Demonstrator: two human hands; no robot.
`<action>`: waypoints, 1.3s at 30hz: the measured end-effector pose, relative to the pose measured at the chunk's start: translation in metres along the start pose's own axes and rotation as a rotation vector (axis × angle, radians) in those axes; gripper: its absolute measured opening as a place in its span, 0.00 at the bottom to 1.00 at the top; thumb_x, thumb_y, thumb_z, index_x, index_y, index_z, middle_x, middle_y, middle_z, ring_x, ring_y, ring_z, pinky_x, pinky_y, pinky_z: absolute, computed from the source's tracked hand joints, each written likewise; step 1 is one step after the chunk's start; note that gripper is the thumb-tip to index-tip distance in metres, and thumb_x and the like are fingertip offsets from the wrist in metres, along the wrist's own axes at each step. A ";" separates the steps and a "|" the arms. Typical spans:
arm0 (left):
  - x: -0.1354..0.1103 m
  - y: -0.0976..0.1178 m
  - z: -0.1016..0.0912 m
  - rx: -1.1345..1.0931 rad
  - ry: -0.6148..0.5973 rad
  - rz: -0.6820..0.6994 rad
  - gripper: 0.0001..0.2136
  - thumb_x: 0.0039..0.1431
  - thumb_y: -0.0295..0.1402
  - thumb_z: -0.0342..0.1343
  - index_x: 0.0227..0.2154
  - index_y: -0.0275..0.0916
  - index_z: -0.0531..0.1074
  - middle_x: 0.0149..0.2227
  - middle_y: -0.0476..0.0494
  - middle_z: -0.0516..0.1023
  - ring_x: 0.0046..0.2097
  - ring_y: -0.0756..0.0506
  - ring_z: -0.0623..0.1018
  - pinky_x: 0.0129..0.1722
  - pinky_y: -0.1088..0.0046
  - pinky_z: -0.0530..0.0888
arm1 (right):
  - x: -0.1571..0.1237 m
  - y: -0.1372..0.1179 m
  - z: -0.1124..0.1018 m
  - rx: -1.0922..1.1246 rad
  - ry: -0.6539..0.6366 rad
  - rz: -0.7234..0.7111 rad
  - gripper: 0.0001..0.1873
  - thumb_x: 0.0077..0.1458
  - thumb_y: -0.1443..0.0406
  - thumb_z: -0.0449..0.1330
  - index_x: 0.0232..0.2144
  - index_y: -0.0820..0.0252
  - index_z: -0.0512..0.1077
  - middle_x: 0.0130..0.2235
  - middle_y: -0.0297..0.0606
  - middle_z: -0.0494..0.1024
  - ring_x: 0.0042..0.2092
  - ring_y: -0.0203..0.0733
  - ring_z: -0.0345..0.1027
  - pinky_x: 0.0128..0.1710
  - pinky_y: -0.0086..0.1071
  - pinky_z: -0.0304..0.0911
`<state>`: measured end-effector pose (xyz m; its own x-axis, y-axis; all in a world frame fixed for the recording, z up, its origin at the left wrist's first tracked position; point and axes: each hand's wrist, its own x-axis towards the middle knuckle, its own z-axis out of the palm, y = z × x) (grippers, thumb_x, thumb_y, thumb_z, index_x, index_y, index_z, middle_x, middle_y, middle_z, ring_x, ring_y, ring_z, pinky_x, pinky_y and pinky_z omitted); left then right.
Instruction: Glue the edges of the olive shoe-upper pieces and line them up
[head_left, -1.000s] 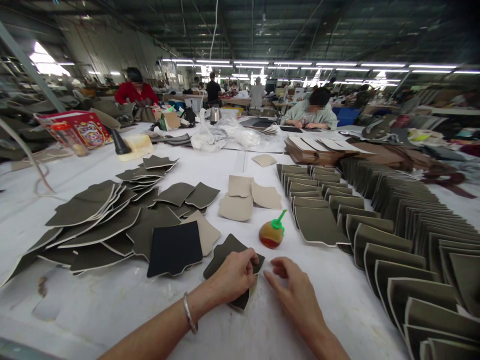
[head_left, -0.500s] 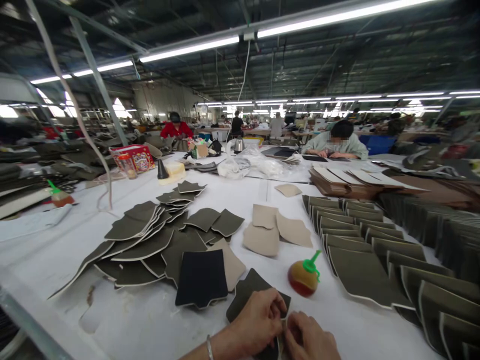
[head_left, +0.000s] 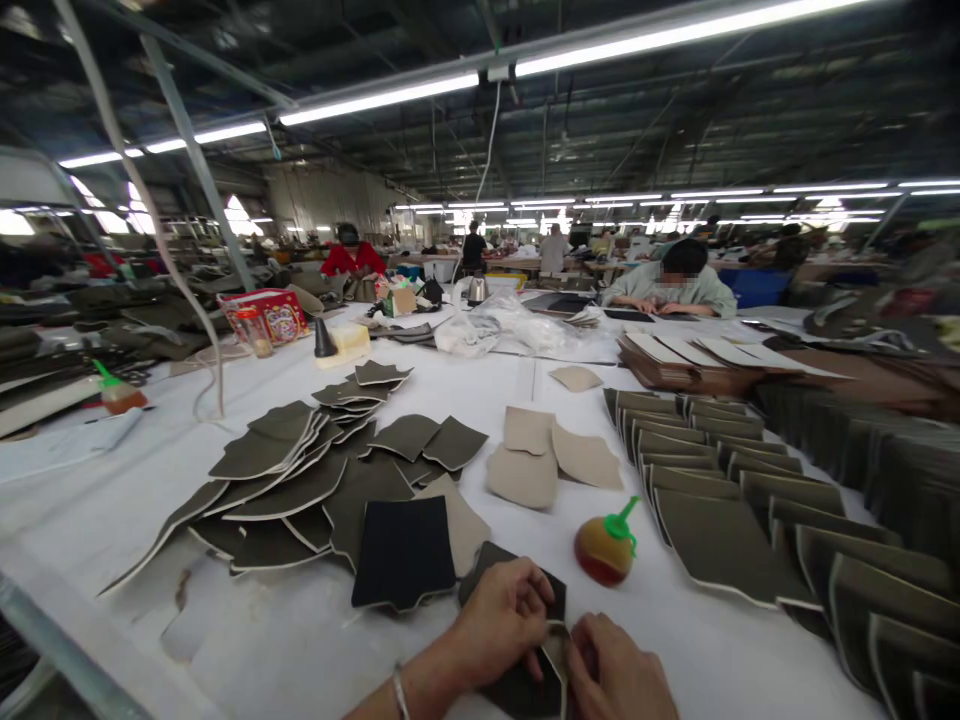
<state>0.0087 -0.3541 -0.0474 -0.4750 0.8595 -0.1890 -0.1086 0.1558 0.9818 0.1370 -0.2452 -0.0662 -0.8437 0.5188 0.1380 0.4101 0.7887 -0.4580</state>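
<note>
At the near table edge, a dark olive fabric panel with a pale cut edge lies under my hands. My left hand, a bangle at its wrist, has curled fingers closed on the panel's upper part. Lower right, my right hand pinches the panel's pale edge; its fingertips are partly hidden. Just left of them a black panel rests on a beige piece. A round squeeze bottle with a green spout and amber liquid stands beyond my right hand.
A loose pile of olive panels spreads to the left. Several beige pieces lie ahead. Overlapping rows of olive panels fill the right side. Clear plastic bags and a co-worker are across the table.
My left hand has shifted slightly left and up, and my right hand slightly left. More of the panel's pale edge shows between them.
</note>
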 end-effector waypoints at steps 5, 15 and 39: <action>-0.014 0.027 0.006 0.625 -0.059 0.015 0.10 0.45 0.25 0.51 0.34 0.38 0.67 0.25 0.51 0.73 0.24 0.49 0.74 0.24 0.76 0.68 | -0.007 -0.011 -0.009 0.053 -0.110 0.013 0.09 0.55 0.67 0.54 0.24 0.56 0.66 0.28 0.33 0.73 0.33 0.43 0.67 0.35 0.35 0.52; -0.016 0.067 0.032 1.397 -0.209 -0.102 0.11 0.55 0.26 0.47 0.37 0.32 0.73 0.37 0.29 0.78 0.41 0.36 0.78 0.39 0.62 0.73 | -0.013 -0.026 -0.016 0.061 -0.100 0.057 0.10 0.57 0.73 0.53 0.25 0.59 0.67 0.30 0.34 0.73 0.35 0.42 0.64 0.37 0.36 0.48; -0.028 0.032 -0.027 0.556 -0.209 -0.005 0.07 0.52 0.31 0.46 0.21 0.38 0.59 0.21 0.55 0.56 0.26 0.53 0.57 0.25 0.76 0.52 | 0.002 -0.032 -0.024 -0.014 -0.139 0.117 0.13 0.58 0.71 0.52 0.23 0.58 0.68 0.29 0.35 0.75 0.31 0.43 0.66 0.32 0.35 0.46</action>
<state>-0.0046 -0.3863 -0.0114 -0.2874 0.9268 -0.2415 0.3898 0.3436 0.8544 0.1310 -0.2615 -0.0300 -0.8295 0.5573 -0.0382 0.5119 0.7310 -0.4513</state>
